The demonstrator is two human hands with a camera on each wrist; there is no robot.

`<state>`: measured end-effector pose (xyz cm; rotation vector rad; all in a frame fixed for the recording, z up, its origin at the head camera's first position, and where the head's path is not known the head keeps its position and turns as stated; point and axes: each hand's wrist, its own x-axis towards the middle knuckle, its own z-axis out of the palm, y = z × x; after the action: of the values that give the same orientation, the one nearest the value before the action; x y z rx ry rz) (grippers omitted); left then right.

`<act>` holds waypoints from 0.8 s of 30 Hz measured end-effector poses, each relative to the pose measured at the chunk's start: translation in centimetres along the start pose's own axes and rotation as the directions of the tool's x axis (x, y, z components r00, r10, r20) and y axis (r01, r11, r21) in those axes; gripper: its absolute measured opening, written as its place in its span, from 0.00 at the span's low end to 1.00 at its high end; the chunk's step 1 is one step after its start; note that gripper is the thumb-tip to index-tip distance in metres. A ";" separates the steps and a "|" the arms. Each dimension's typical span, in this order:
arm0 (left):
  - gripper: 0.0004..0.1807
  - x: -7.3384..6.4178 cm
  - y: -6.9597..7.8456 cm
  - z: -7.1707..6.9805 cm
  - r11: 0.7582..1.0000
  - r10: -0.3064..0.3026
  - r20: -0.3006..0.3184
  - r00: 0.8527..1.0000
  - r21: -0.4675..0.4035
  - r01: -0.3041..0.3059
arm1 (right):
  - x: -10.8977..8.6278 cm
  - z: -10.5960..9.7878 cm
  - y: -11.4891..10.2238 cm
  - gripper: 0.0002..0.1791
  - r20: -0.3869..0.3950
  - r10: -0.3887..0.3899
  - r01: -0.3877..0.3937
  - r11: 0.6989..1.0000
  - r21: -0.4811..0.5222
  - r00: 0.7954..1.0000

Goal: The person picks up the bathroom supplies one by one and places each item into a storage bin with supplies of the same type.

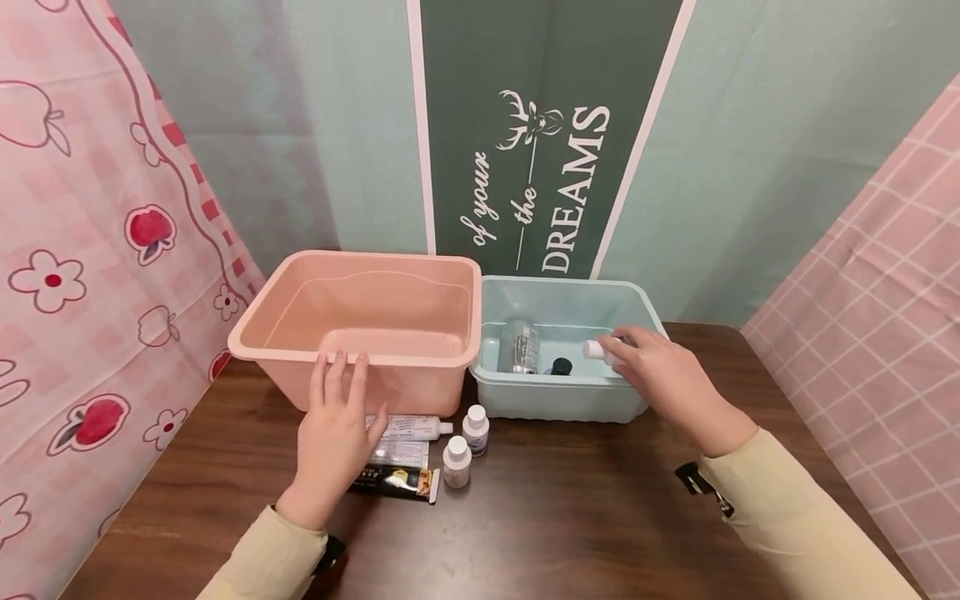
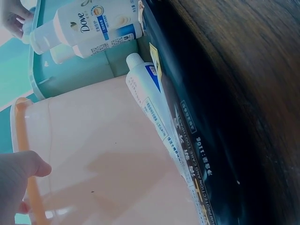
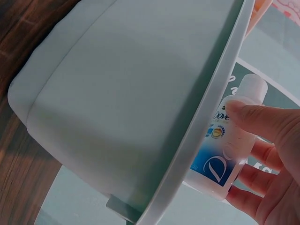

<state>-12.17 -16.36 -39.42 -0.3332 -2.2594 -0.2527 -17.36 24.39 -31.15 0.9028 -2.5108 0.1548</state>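
Note:
My right hand [image 1: 648, 362] grips a small white Dove bottle [image 3: 220, 145] with a blue label, thumb on one side and fingers on the other. It is at the right part of the light blue bin [image 1: 562, 408], level with the rim. My left hand [image 1: 337, 437] rests its fingertips on the front rim of the pink bin [image 1: 390, 387], fingers straight and holding nothing. Below that hand lie a white tube [image 1: 412, 428] and a black tube [image 1: 397, 482], partly hidden by it. Two white bottles [image 1: 457, 462] stand upright beside the tubes.
Inside the blue bin are a clear bottle [image 1: 519, 346] lying on its side and a black-capped item [image 1: 561, 367]. The bins stand side by side on a dark wooden table [image 1: 562, 508]. Fabric curtains [image 1: 337, 125] hang behind and at both sides.

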 end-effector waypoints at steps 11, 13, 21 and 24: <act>0.38 0.0 0.1 -0.1 1.000 -0.007 0.013 1.000 0.011 0.007 | 0.9 -0.1 0.5 0.24 0.095 0.039 -0.040 0.999 0.007 0.995; 0.39 0.1 0.1 0.0 1.000 -0.006 0.003 1.000 0.007 0.006 | 1.0 -0.1 0.7 0.24 0.104 0.040 -0.042 0.999 0.013 0.994; 0.37 0.1 0.1 -0.2 1.000 -0.011 0.037 0.999 0.007 0.010 | 1.7 0.1 1.9 0.23 0.149 0.031 -0.035 0.999 0.022 0.988; 0.37 0.1 0.1 -0.2 1.000 -0.011 0.033 0.999 0.008 0.010 | 2.0 0.2 2.4 0.22 0.180 0.035 -0.040 0.999 0.024 0.983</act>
<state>-12.09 -16.31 -39.23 -0.3238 -2.2945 -0.2458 -20.24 25.07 -30.26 0.9177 -2.6989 0.1246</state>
